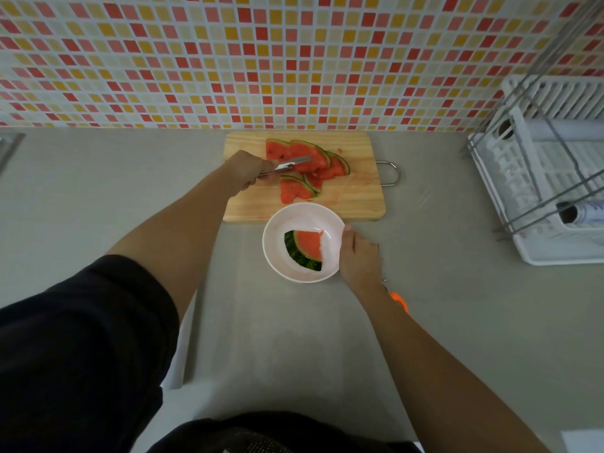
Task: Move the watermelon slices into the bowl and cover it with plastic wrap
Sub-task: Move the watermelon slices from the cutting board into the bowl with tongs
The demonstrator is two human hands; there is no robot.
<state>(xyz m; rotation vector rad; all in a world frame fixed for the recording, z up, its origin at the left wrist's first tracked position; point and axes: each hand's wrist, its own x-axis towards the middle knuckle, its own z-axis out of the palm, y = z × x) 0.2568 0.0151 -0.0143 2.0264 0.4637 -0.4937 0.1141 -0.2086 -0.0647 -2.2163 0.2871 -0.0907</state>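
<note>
Several watermelon slices (309,165) lie in a loose pile on a wooden cutting board (356,194) at the back of the counter. My left hand (246,168) grips metal tongs (287,164) whose jaws rest on the pile. In front of the board stands a white bowl (277,253) holding one watermelon slice (305,248), rind to the left. My right hand (358,258) clasps the bowl's right rim. A roll of plastic wrap (585,214) lies in the rack at the right.
A white dish rack (539,178) with metal rails fills the right side, a second roll (536,129) lying in it. An orange object (400,300) peeks out beside my right wrist. A metal loop handle (390,173) sticks out from the board's right edge. A tiled wall backs the counter.
</note>
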